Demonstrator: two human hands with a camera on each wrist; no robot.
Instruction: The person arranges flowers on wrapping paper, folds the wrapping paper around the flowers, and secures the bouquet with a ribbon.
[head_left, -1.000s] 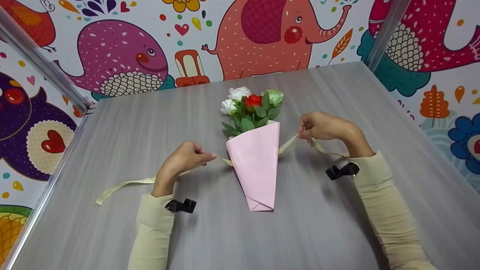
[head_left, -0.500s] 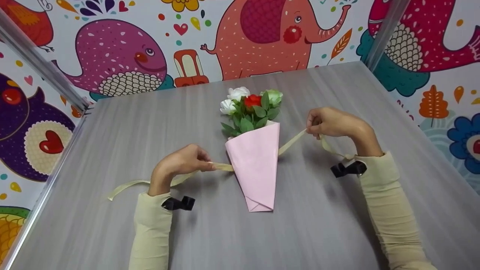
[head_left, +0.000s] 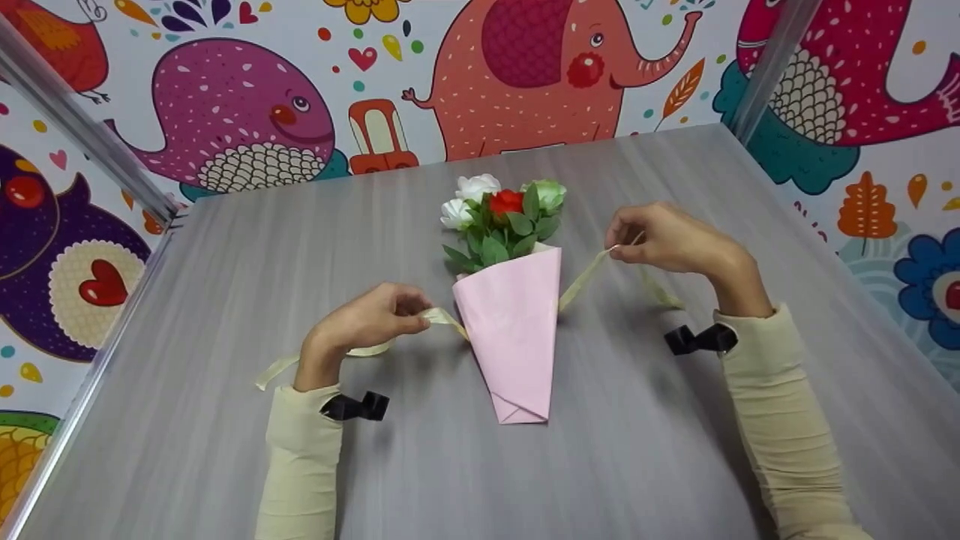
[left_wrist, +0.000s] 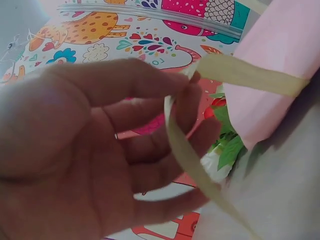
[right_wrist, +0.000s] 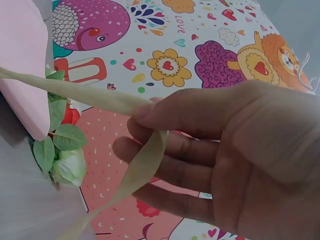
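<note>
A bouquet in pink wrapping paper (head_left: pixel 511 330) lies on the table, its white, red and pale green flowers (head_left: pixel 507 201) pointing to the far side. A pale yellow ribbon (head_left: pixel 585 281) passes beneath the wrapping and comes out on both sides. Left of the bouquet, my left hand (head_left: pixel 371 319) pinches the ribbon between thumb and index finger; the loose end trails behind the wrist. On the other side my right hand (head_left: pixel 667 236) pinches the ribbon likewise, its tail hanging down. Both wrist views show the ribbon (left_wrist: pixel 250 75) running from the fingertips to the paper (right_wrist: pixel 25 60).
The grey wood-grain table (head_left: pixel 420 480) extends around the bouquet. Walls printed with cartoon animals (head_left: pixel 525 75) stand behind it and at the sides, with metal corner posts (head_left: pixel 772 71). Black wrist mounts (head_left: pixel 701 340) sit on the cream sleeves.
My right hand has moved outward and a little up with the ribbon. My left hand has shifted slightly left, its grip sliding along the ribbon, and the left tail has shortened. The bouquet stays put.
</note>
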